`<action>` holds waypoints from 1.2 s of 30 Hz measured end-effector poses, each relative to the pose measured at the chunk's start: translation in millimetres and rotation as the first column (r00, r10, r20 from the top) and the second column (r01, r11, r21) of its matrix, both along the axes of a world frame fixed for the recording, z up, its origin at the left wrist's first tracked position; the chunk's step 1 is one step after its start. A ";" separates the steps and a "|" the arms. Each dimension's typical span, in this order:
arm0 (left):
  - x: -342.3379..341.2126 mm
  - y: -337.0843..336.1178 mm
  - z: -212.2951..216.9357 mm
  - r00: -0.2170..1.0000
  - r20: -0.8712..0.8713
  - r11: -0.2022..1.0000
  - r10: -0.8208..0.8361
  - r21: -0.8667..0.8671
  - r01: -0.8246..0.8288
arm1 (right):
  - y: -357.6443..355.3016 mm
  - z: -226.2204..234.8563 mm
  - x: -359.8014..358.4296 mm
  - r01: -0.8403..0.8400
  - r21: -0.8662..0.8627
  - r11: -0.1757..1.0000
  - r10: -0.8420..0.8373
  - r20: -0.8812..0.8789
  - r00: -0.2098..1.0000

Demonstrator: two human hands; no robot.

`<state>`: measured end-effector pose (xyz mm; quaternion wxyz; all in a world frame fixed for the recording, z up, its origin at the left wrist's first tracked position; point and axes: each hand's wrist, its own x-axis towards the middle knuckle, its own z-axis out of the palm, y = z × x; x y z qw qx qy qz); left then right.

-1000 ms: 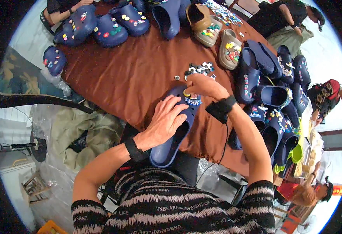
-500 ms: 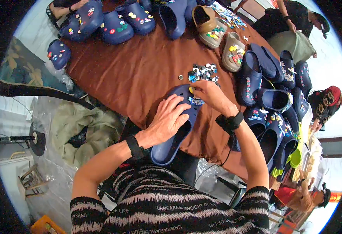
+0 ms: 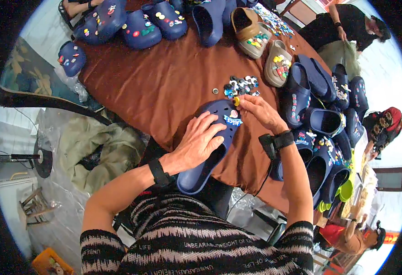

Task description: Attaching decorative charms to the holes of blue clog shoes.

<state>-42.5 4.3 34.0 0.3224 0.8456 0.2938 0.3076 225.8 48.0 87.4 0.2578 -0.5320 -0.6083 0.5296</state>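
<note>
There is one view. The camera sits on the person's head and looks straight down, close to the left hand (image 3: 196, 145) and right hand (image 3: 260, 112) over the brown table (image 3: 164, 87). The round picture bends at its rim. The arms come in from the bottom.

Bright, even daylight, soft shadows only; centre sharp, strong fisheye bending toward black circular rim, right edge washed out by glare.

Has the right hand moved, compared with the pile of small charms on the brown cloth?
Yes. The right hand has moved toward the pile of small charms, now nearly touching it.
</note>
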 end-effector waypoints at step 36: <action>0.2 0.6 -3.5 1.000 -0.008 1.000 0.003 0.030 -0.003 | -9.2 7.3 -55.9 -0.307 0.472 0.827 -0.130 0.691 0.711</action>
